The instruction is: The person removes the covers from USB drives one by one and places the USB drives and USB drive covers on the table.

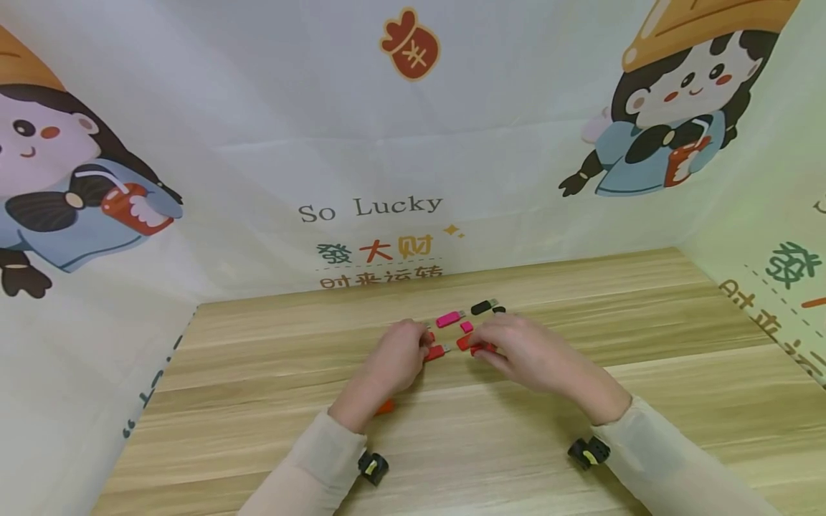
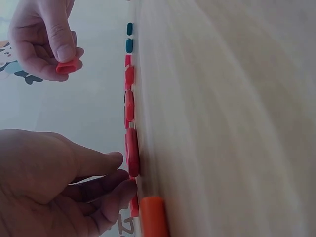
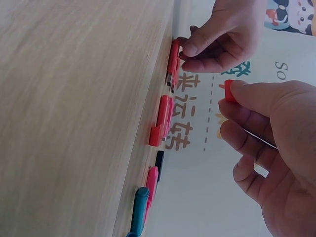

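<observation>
My right hand (image 1: 532, 355) pinches a small red cap (image 3: 229, 90) between thumb and fingers, lifted off the table. My left hand (image 1: 399, 358) is low beside a red USB stick (image 1: 435, 352), its fingertips at or against the stick; the thumb stands apart from the forefinger (image 2: 111, 190). That stick lies on the wood with its metal plug bare, pointing right. Another red piece (image 1: 464, 342) lies just left of my right fingers. Behind it are a pink USB stick (image 1: 447, 319) and a pink cap (image 1: 467, 327).
Farther back lie a black USB stick (image 1: 482, 307) and a black cap (image 1: 500, 309). A teal stick (image 3: 140, 210) shows in the right wrist view. An orange piece (image 1: 385, 407) lies by my left forearm. A printed cloth (image 1: 271, 179) walls the wooden table (image 1: 258, 373).
</observation>
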Demonstrator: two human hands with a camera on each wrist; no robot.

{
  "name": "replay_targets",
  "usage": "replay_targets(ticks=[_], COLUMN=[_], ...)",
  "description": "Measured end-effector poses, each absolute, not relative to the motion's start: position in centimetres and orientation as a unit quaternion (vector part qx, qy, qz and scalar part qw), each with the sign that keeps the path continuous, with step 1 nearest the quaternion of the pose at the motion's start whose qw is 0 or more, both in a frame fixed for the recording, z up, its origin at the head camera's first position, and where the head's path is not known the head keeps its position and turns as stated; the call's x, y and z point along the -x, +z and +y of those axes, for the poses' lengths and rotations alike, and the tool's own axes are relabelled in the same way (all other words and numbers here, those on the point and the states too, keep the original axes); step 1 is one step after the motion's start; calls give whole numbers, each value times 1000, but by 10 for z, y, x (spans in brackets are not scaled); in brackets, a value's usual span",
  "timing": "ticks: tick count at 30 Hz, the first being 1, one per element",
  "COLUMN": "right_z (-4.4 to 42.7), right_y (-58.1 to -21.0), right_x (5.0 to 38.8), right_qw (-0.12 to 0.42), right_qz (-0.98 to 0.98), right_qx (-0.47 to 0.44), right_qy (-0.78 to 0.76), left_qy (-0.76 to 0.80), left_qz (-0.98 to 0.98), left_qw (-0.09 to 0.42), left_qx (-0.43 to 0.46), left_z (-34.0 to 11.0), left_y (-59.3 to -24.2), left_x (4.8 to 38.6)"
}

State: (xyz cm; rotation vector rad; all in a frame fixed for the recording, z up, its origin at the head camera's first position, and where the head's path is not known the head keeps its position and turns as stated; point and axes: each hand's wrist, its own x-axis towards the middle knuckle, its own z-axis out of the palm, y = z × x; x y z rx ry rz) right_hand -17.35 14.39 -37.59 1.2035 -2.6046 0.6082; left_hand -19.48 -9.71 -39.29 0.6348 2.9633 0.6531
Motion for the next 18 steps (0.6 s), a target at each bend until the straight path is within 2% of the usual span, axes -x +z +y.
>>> replay_targets(ticks=[9,18], right_z=[140,134], right_y=[-375,-378], right_x=[177,182], right_qw=[92,81], right_qz=[-887,-889], right_qx=[-406,-411], right_qy=[201,183], left_qy=[220,208], left_qz=[955,958], left_qw=[17,-7], left_qx=[-199,-197], left_z=[-102,-110], left_y=[-389,-387], left_x=[188,180])
